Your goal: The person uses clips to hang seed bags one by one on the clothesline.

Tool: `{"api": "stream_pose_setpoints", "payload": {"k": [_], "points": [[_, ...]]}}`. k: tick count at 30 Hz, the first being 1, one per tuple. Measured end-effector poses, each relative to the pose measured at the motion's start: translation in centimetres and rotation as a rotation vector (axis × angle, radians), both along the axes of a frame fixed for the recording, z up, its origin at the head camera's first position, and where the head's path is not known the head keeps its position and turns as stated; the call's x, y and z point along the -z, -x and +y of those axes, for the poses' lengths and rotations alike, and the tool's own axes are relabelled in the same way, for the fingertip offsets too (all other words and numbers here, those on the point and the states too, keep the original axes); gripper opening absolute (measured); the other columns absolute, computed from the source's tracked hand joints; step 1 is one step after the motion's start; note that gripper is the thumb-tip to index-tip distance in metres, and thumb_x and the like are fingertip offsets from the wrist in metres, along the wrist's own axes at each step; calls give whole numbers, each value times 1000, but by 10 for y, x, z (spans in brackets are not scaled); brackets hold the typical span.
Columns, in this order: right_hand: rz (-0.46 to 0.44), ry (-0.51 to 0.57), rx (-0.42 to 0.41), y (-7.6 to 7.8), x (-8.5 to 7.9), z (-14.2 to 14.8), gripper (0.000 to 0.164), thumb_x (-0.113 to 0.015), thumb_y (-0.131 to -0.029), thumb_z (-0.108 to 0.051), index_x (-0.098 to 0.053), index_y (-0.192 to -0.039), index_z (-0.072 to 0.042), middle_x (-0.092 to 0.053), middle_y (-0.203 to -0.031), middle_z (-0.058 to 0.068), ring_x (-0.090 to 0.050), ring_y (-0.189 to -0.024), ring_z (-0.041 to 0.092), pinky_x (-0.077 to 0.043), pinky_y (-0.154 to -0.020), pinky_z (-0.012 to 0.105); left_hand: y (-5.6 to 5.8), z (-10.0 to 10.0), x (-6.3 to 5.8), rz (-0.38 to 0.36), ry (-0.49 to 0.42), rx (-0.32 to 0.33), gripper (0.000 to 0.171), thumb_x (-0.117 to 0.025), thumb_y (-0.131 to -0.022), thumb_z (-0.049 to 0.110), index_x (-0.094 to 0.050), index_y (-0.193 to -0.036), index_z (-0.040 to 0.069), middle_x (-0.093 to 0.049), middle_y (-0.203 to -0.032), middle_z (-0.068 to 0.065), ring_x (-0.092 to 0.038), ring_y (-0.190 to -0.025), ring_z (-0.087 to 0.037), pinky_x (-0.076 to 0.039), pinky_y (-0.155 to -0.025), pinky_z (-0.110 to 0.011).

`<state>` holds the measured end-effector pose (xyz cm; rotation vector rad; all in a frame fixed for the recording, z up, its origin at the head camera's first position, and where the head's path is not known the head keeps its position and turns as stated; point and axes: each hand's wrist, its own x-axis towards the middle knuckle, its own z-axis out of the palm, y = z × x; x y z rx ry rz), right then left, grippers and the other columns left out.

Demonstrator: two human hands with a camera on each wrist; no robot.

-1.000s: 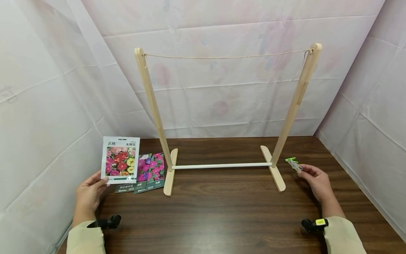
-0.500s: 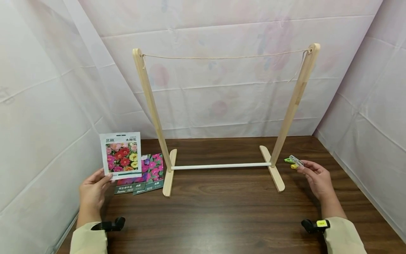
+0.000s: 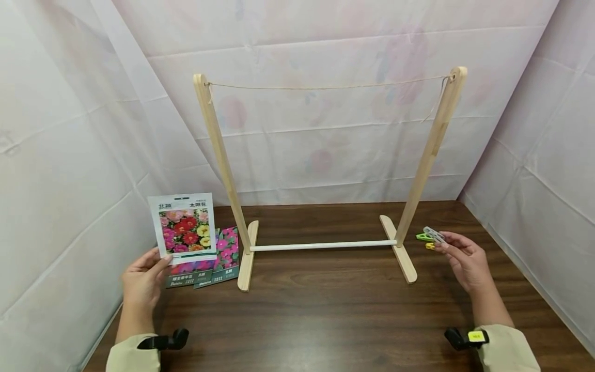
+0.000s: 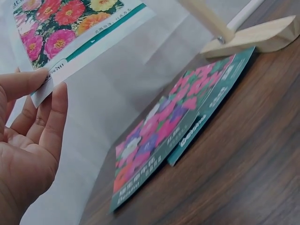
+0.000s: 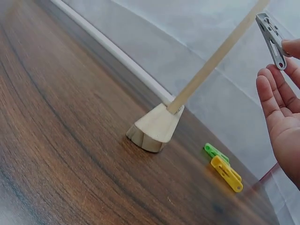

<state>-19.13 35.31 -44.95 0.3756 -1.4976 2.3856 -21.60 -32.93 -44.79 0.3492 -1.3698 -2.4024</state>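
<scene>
Between thumb and fingers, my left hand (image 3: 143,281) pinches a white seed packet (image 3: 185,227) with flower pictures by its lower left corner, raised above the table. Below it two more seed packets lie overlapping on the table, one with mixed flowers (image 4: 150,145) and one with pink flowers (image 3: 228,253). At the right, my right hand (image 3: 468,263) pinches a grey clothespin (image 5: 269,40), held off the table. A green clothespin (image 5: 217,152) and a yellow clothespin (image 5: 227,174) lie on the table beneath that hand.
A wooden stand (image 3: 424,160) with two posts occupies the table's middle. A thin string (image 3: 325,88) runs between the post tops, and a white rod (image 3: 323,245) joins the feet. Pale cloth (image 3: 325,31) hangs behind and at both sides of the dark wooden table (image 3: 321,310).
My left hand has lifted the white packet slightly and moved it right. My right hand has raised the grey clothespin, so the yellow and green ones show beneath it.
</scene>
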Motion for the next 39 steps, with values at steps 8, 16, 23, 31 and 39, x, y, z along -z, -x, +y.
{"api": "stream_pose_setpoints", "payload": {"k": [8, 16, 23, 31, 39], "points": [[33, -4, -27, -3, -7, -7, 30, -44, -92, 21, -65, -110, 10, -68, -103, 14, -67, -87, 20, -55, -80, 26, -2, 19, -5, 105, 36, 24, 27, -65, -81, -21, -76, -97, -2, -72, -81, -6, -68, -73, -15, -58, -62, -27], [102, 42, -131, 8, -20, -33, 32, -40, -92, 23, -64, -110, 12, -68, -103, 17, -67, -90, 24, -55, -83, 30, 0, 20, 2, 182, 106, 57, 27, -65, -82, -20, -74, -100, -3, -70, -81, -6, -66, -71, -14, -58, -62, -27], [159, 61, -267, 19, -34, -57, 35, -36, -92, 25, -61, -114, 15, -67, -110, 20, -67, -96, 27, -54, -87, 31, 1, 18, 4, 251, 115, 87, 30, -62, -82, -23, -75, -100, -3, -73, -84, -6, -69, -69, -14, -58, -62, -27], [176, 76, -292, 25, -37, -80, 36, -34, -91, 26, -59, -114, 16, -66, -109, 21, -66, -96, 27, -55, -86, 32, 2, 16, 5, 263, 127, 77, 28, -60, -83, -24, -73, -100, -6, -71, -81, -7, -67, -67, -14, -58, -60, -27], [192, 72, -275, 26, -39, -103, 35, -37, -91, 25, -61, -114, 14, -66, -108, 19, -66, -97, 24, -54, -86, 29, 3, 16, 2, 250, 173, 79, 26, -63, -82, -22, -72, -102, -7, -71, -81, -7, -66, -68, -14, -58, -62, -29]]}}
